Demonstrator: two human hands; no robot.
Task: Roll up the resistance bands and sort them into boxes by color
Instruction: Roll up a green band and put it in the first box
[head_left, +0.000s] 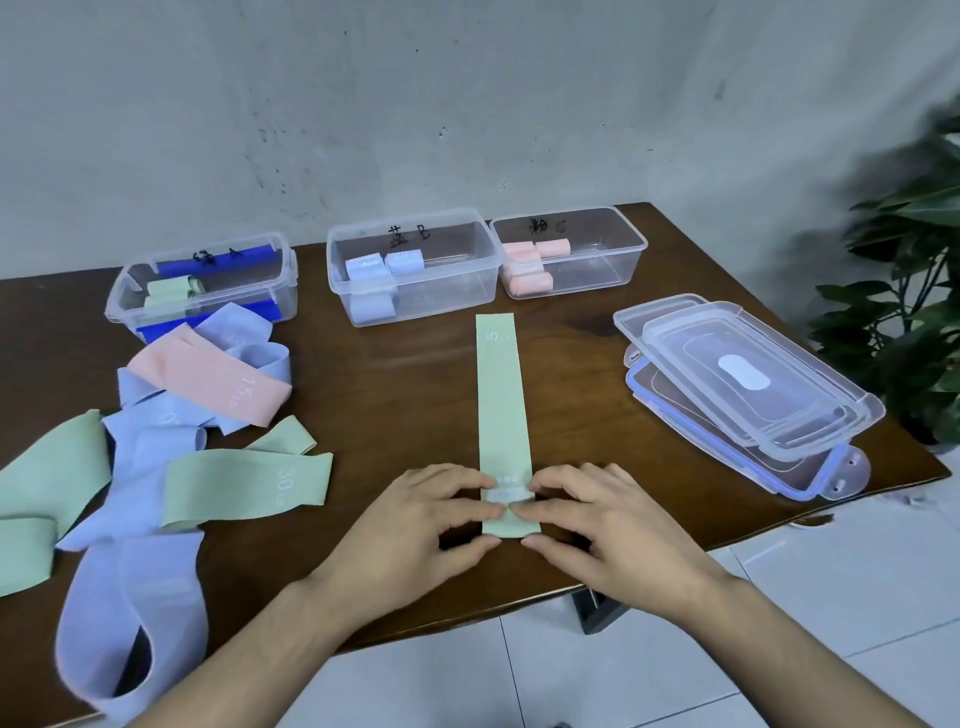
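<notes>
Lying flat, the green band (503, 410) is pinched at its near end.

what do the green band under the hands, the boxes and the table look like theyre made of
Green band: seemingly matte woven elastic fabric; it lies flat and limp, with printed numbers. Boxes: clear glossy plastic, probably rigid; the rolls show through the walls. Table: dark brown wood or wood veneer with a slight sheen; faint grain and soft reflections show.

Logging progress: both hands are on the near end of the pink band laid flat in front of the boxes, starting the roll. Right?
Not quite. The head view shows the band under the left hand and right hand is green, not pink. The rest holds: it lies flat before the boxes, hands at its near end.
</notes>
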